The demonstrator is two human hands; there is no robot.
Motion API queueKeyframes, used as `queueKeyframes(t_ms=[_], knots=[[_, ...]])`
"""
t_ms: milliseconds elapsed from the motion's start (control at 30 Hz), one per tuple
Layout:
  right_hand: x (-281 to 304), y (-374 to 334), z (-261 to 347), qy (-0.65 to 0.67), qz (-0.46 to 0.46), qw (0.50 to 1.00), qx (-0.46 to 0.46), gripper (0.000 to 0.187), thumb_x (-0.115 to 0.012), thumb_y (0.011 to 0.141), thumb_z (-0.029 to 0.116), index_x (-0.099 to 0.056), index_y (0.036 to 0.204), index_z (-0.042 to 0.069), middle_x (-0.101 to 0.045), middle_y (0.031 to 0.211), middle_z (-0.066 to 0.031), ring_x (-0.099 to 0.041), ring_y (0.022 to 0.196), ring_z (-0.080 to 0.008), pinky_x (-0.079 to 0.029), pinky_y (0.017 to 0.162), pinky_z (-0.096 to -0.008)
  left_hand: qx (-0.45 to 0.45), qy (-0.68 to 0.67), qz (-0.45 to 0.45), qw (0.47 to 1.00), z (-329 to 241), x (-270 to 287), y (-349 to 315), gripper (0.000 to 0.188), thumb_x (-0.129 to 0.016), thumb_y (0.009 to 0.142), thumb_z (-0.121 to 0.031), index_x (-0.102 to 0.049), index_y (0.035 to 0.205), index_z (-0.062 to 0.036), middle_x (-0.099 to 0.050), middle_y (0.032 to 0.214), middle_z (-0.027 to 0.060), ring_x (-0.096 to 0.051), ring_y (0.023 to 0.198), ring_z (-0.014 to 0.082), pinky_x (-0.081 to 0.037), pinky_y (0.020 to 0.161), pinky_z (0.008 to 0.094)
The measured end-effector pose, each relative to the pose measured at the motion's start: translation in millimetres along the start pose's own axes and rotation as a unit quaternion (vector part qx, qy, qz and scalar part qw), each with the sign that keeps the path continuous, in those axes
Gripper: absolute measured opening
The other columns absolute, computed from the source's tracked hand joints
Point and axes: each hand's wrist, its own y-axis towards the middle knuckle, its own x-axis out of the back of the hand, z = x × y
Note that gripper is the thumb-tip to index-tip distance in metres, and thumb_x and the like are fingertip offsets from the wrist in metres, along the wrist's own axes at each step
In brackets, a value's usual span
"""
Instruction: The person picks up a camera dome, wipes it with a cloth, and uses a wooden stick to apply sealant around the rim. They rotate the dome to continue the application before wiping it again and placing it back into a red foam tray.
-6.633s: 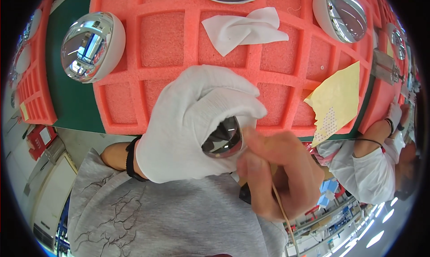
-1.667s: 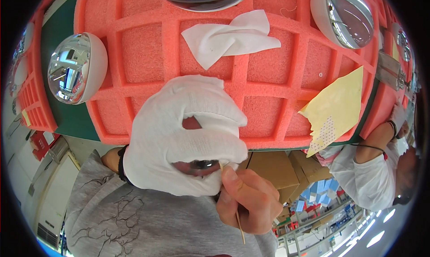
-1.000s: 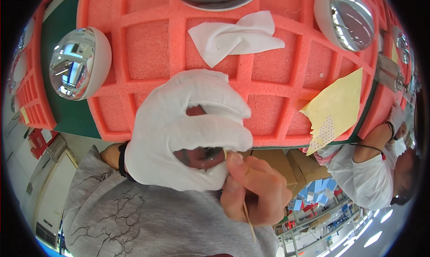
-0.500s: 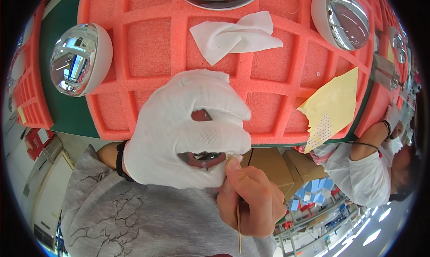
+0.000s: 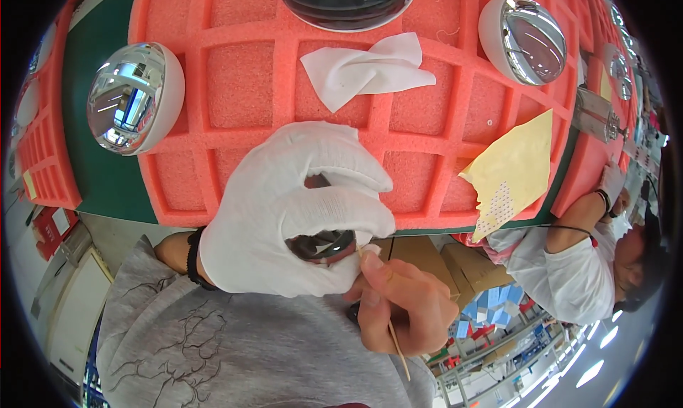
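My left hand, in a white cloth glove, is curled around a rounded, glossy dark piece. Only parts of that piece show between the gloved fingers, so its full shape is hidden. At its right edge my bare right hand pinches a thin wooden stick. The stick's lower end slants out below my fist, and a bit of white material sits at the upper end by my thumb. Whether the tip touches the glossy piece I cannot tell.
A pink foam tray with square pockets carries a crumpled white cloth, mirrored domes, a large black dome and yellow sandpaper-like sheet. A co-worker sits at the right, near a metal fixture.
My right hand has turned slightly, and the stick's lower end has swung to the right. The glossy piece shows darker between my left fingers. The view has shifted a little.
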Motion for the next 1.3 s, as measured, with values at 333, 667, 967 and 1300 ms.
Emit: queueKeyframes(t_ms=[333,667,967,1300], knots=[[-8,4,4,-0.085,-0.022,0.996,-0.013,0.015,-0.059,0.081,-0.016,-0.061,0.096,-0.014,-0.063,0.059,-0.0182,-0.054,0.041,-0.0121,-0.041,0.041,-0.0213,-0.018,-0.011,0.022,1.0,5,1,4,0.041,-0.084,0.054,-0.007,-0.073,0.093,-0.0135,-0.066,0.104,0.0101,-0.065,0.094,0.0321,-0.05,0.09,0.0492],[-2,4,-1,0.025,-0.012,0.999,-0.016,0.015,-0.057,0.081,-0.015,-0.061,0.096,-0.016,-0.062,0.058,-0.0184,-0.054,0.042,-0.0131,-0.042,0.043,-0.0217,-0.004,0.0,-0.017,1.0,3,-4,-2,0.042,-0.085,0.055,-0.007,-0.072,0.094,-0.0127,-0.066,0.106,0.0119,-0.065,0.095,0.0316,-0.05,0.091,0.048],[-16,5,0,-0.005,-0.1,0.994,-0.041,0.034,-0.061,0.054,-0.018,-0.068,0.087,-0.01,-0.061,0.056,-0.0107,-0.049,0.037,-0.0151,-0.038,0.037,-0.0235,-0.007,-0.001,-0.005,1.0,5,-1,0,0.044,-0.085,0.054,-0.008,-0.071,0.096,-0.0119,-0.067,0.105,0.0131,-0.065,0.096,0.0317,-0.05,0.091,0.0483],[-3,10,1,-0.031,-0.007,0.998,-0.048,0.016,-0.061,0.08,-0.013,-0.063,0.096,-0.014,-0.066,0.062,-0.0194,-0.055,0.044,-0.0104,-0.041,0.045,-0.0203,0.004,-0.009,0.034,0.999,4,6,3,0.046,-0.086,0.053,-0.008,-0.071,0.097,-0.0119,-0.067,0.107,0.0138,-0.065,0.098,0.0321,-0.048,0.094,0.0488]])
